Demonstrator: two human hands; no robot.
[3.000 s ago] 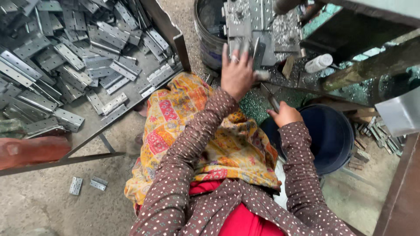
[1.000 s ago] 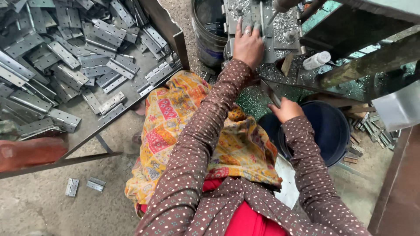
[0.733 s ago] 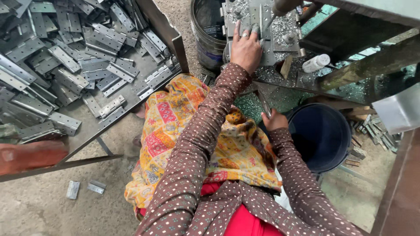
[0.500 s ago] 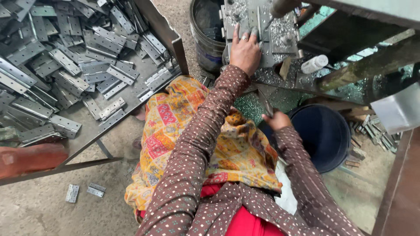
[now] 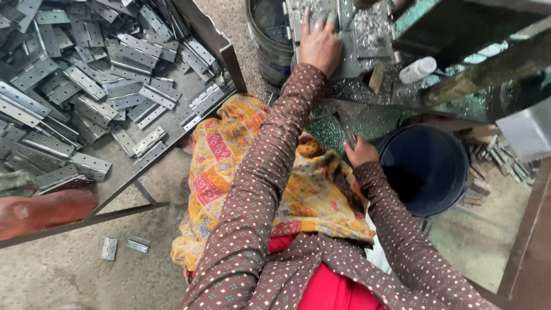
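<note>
Hands at a metal press, hinges piled beside.
Left hand (image 5: 319, 45), fingers spread, presses flat metal plates (image 5: 350, 54); right hand (image 5: 361, 151) grips a lever (image 5: 346, 128); white bottle (image 5: 418, 70) lies on the table (image 5: 402, 106).

Left arm stretched forward, left hand (image 5: 319, 45) flat with fingers spread and palm down; right arm bent, right hand (image 5: 360, 151) curled into a closed grip.

open floor lower left, hinge pile (image 5: 86, 86) crowding left tray, blue bucket (image 5: 427, 169) blocking right, machine table (image 5: 367, 40) closing off ahead
</note>
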